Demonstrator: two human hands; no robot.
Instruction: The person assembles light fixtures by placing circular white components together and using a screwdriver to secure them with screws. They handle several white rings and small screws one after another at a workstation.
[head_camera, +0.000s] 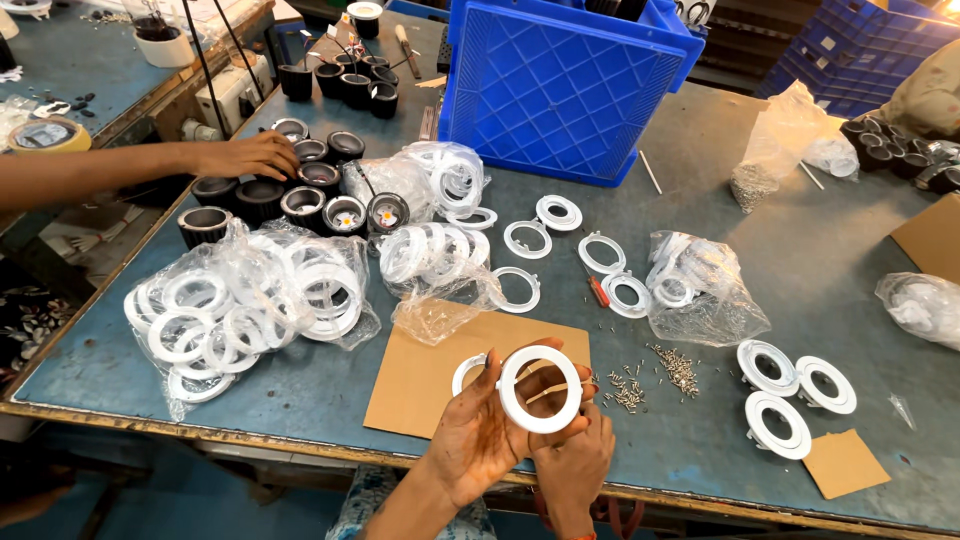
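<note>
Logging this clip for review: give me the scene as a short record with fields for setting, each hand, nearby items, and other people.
Setting: grey worktable
Left hand: holds white ring from the left
Right hand: supports the ring from below
Under hands: cardboard sheet
Nearby: loose screws, bagged white rings, three white fittings, blue crate
Other people: a co-worker's hand on black housings

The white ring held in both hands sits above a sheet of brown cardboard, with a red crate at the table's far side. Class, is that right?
Not quite: the crate is blue, not red, as the head view shows. The white ring is held in the left hand and right hand above the brown cardboard.
</note>
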